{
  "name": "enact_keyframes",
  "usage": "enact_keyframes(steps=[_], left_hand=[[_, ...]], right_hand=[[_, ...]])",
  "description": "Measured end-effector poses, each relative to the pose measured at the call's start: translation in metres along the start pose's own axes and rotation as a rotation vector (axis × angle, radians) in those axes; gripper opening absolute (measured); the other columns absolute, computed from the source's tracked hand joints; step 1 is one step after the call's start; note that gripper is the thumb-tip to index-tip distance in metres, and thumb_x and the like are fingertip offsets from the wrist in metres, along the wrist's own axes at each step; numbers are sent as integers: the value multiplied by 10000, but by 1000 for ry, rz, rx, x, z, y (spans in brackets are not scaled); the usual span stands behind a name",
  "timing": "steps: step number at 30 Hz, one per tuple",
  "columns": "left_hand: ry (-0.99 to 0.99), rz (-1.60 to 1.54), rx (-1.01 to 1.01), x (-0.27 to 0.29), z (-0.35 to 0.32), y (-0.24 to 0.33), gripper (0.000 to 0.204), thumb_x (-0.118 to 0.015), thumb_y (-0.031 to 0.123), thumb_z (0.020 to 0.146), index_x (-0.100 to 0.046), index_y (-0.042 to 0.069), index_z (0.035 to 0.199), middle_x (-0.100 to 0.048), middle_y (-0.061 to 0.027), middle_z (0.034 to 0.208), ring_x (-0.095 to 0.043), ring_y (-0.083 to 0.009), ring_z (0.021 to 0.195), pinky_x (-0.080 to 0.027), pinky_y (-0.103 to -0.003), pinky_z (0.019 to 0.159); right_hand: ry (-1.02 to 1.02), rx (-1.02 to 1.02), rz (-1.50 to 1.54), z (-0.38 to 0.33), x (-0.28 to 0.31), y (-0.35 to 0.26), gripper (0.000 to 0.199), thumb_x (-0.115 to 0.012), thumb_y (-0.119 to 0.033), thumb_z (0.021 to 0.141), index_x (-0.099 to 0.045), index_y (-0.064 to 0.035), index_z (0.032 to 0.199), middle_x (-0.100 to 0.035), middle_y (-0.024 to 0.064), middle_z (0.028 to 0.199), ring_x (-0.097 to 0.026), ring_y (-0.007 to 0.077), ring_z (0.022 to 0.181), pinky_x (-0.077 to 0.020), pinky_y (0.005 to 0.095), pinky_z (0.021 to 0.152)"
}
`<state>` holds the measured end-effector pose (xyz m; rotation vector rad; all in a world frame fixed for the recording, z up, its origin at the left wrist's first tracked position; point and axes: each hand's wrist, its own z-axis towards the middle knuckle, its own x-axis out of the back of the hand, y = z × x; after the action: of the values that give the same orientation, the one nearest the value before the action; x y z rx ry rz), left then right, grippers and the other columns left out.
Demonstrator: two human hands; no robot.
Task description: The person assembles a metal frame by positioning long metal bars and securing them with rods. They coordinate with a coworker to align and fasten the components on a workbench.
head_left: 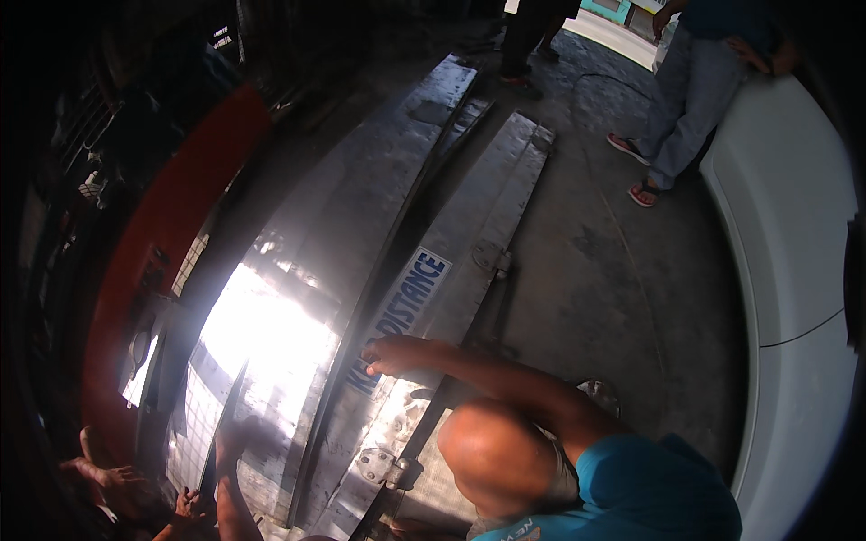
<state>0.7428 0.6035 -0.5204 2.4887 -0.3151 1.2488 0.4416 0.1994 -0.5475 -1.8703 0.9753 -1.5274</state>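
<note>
My right arm reaches across my bent knee. My right hand (390, 356), its fingers curled together, is over a narrow metal panel (492, 194) with hinges, beside a white sticker (431, 268) with blue letters. Any small thing in its fingers is hidden. Lower left, what looks like my left hand (236, 435) lies against a wider metal panel (352, 171), next to strong glare; its fingers are dark and blurred. Further left, two hands, apparently another person's, show: one spread hand (104, 471) and one partly closed hand (187, 507) near the wide panel's edge.
A red panel (171, 207) curves along the left. The white body of a vehicle (785, 216) stands at the right. A person in jeans (690, 99) and sandals stands at the back right, another person (532, 36) at the far end. A thin cord (622, 230) crosses the concrete floor.
</note>
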Motion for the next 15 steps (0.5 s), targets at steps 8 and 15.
enact_keyframes(steps=[8, 15], left_hand=[[82, -1, -138, -25, 38, -145, 508, -758, 453, 869, -664, 58, 1174, -641, -139, 794, -629, -266, 700, -500, -408, 647], [127, -323, 37, -4, -23, -43, 586, -832, 463, 755, -622, -46, 956, -663, -206, 876, -674, -339, 861, -512, -485, 734]], right_hand=[[118, -19, -414, 80, -8, -18, 816, -676, -467, 948, -300, -179, 1614, -160, 203, 1686, -144, 492, 1534, -275, 656, 1176], [267, 37, -612, 91, -35, 12, 881, -531, -639, 965, -157, -234, 1652, -105, 184, 1702, -86, 475, 1552, -166, 731, 1176]])
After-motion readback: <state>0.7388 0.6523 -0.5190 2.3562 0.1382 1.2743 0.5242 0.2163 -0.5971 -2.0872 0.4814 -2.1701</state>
